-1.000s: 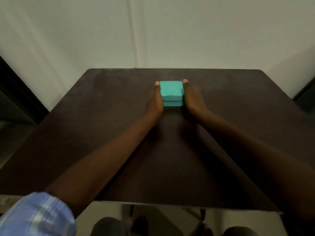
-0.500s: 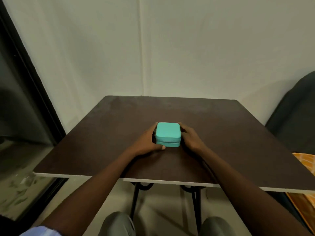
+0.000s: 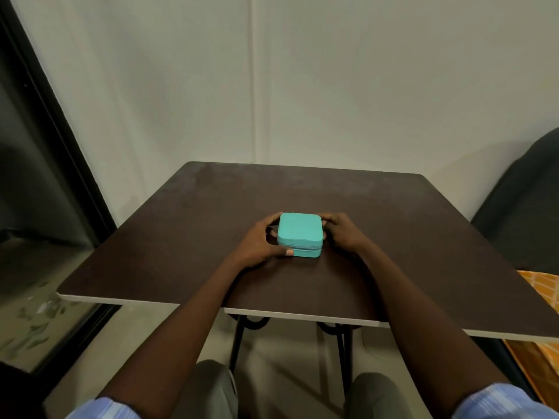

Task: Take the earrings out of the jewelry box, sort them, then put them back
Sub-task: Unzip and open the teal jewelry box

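Note:
A small turquoise jewelry box (image 3: 299,234) with rounded corners lies closed on the dark brown table (image 3: 181,237), near its middle. My left hand (image 3: 257,243) grips the box's left side, thumb on the front near the zip seam, fingers curled round the far left corner. My right hand (image 3: 341,232) holds the right side, fingers curled at the far right corner. No earrings are in sight; the inside of the box is hidden.
A pale wall stands right behind the table. A dark door or window frame (image 3: 60,140) runs down the left. A dark chair (image 3: 526,201) and an orange patterned cloth (image 3: 541,291) are at the right. My knees show under the table's near edge.
The camera has pulled back and up, so the table looks smaller. The box has come nearer to me. My left thumb has moved round to the box's front.

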